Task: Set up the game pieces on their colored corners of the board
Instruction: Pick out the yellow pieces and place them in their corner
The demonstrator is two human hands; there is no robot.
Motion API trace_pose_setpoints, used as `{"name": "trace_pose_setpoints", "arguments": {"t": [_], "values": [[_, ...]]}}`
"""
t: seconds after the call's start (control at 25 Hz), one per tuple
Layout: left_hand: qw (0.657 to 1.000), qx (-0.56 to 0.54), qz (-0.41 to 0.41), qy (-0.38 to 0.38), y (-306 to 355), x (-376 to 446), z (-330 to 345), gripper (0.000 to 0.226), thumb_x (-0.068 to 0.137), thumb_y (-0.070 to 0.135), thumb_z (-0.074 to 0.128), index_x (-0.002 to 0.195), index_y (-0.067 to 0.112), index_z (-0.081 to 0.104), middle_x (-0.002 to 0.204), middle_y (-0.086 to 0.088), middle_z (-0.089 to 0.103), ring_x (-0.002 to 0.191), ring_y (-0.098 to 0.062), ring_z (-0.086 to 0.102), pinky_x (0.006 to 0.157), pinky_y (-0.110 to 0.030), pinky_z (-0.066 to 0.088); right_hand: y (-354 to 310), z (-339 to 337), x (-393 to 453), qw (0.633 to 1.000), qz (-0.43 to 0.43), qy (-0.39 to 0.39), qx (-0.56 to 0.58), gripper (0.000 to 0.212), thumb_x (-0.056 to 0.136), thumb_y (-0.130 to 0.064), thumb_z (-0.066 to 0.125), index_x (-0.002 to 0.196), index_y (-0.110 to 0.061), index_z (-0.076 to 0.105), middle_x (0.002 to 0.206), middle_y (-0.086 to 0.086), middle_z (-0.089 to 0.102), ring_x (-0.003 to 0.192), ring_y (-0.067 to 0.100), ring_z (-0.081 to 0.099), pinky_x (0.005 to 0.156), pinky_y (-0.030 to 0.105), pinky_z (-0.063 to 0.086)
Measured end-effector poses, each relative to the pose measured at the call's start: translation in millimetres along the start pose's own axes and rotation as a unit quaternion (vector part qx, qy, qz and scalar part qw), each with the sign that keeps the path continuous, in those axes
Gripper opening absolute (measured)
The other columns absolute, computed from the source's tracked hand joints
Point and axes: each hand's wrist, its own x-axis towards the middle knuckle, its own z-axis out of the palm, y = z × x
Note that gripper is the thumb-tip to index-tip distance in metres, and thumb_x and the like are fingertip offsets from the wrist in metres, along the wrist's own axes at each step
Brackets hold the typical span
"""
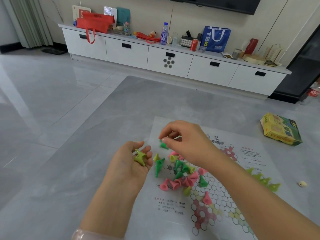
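Left hand: Your left hand (133, 161) lies palm up over the grey table (86, 153), just left of the board. Its fingers are softly curled like a cup, and a few yellow-green plastic cone pieces (140, 157) sit in it.
Right hand: Your right hand (187, 142) is above the top left part of the board. Its finger and thumb are pinched close together on something small. You cannot tell for sure what it is, but a bit of green shows there. A dark green plastic cone piece (164, 145) is right under the fingertips.
Board: The thin white paper game board (225, 205) lies flat on the table. It has a star made of little circles, with a red corner near the bottom and another red corner near your right wrist.
Pile: A mixed heap of pink, dark green and yellow-green cone pieces (180, 175) lies tipped over on the left part of the board, between your two hands and a little nearer to you.
Row: Some yellow-green cones (265, 181) stand in a line at the right side of the board, past your right arm.
Box: A yellow and green cardboard game box (280, 129) lies on the table, well apart from the board, on the right.
Small bit: A tiny pale object (302, 183) rests on the table to the right of the row.
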Motion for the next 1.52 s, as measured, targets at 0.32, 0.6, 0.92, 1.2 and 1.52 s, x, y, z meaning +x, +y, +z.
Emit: {"name": "trace_pose_setpoints", "arguments": {"t": [0.32, 0.6, 0.92, 1.2, 1.52], "values": [[0.982, 0.099, -0.042, -0.152, -32, -11, 21, 0.022, 0.093, 0.019, 0.041, 0.081, 0.009, 0.057, 0.056, -0.001, 0.049, 0.042, -0.008, 0.039, 0.036, -0.017, 0.031, -6, -17, -39, 0.995, -0.054, -0.025, -0.074, 0.026, 0.083, -0.025, 0.061, 0.106, -0.031, 0.051, 0.088, -0.022, 0.053, 0.084, -0.009, 0.046, 0.067, 0.009, 0.038], [0.999, -0.03, 0.031, -0.017, -12, 5, 8, 0.024, 0.091, 0.027, 0.048, 0.07, 0.015, 0.043, 0.042, 0.004, 0.045, 0.027, -0.005, 0.032, 0.027, -0.014, 0.021, 25, 3, -19, 0.996, 0.018, 0.028, -0.084, 0.018, 0.089, -0.02, 0.052, 0.103, -0.017, 0.062, 0.095, -0.004, 0.062, 0.08, 0.007, 0.053, 0.078, 0.024, 0.047], [0.997, -0.044, 0.054, -0.026, -3, 5, 2, 0.026, 0.084, 0.032, 0.058, 0.069, 0.015, 0.046, 0.054, 0.003, 0.044, 0.034, -0.005, 0.035, 0.033, -0.013, 0.027, 27, 51, 3, 0.985, 0.02, 0.003, -0.17, 0.016, 0.087, -0.017, 0.051, 0.093, -0.012, 0.065, 0.096, 0.005, 0.065, 0.087, 0.02, 0.059, 0.071, 0.031, 0.047], [0.997, -0.022, 0.017, -0.073, -10, -8, 9, 0.019, 0.067, 0.021, 0.065, 0.078, 0.014, 0.051, 0.061, 0.002, 0.041, 0.044, -0.005, 0.033, 0.037, -0.013, 0.028, 20, -20, -30, 0.994, 0.057, 0.09, 0.019, 0.009, 0.087, -0.019, 0.055, 0.085, -0.024, 0.062, 0.081, -0.012, 0.063, 0.065, -0.004, 0.06, 0.057, 0.007, 0.049], [0.984, 0.126, 0.055, -0.112, -39, -8, 25, 0.015, 0.084, 0.003, 0.053, 0.073, 0.013, 0.057, 0.06, 0.003, 0.048, 0.042, -0.003, 0.037, 0.035, -0.012, 0.031, 95, -102, -120, 0.907, 0.191, 0.339, 0.159, 0.02, 0.09, -0.013, 0.051, 0.077, -0.023, 0.062, 0.077, -0.001, 0.07, 0.074, 0.01, 0.066, 0.064, 0.013, 0.053]]}}
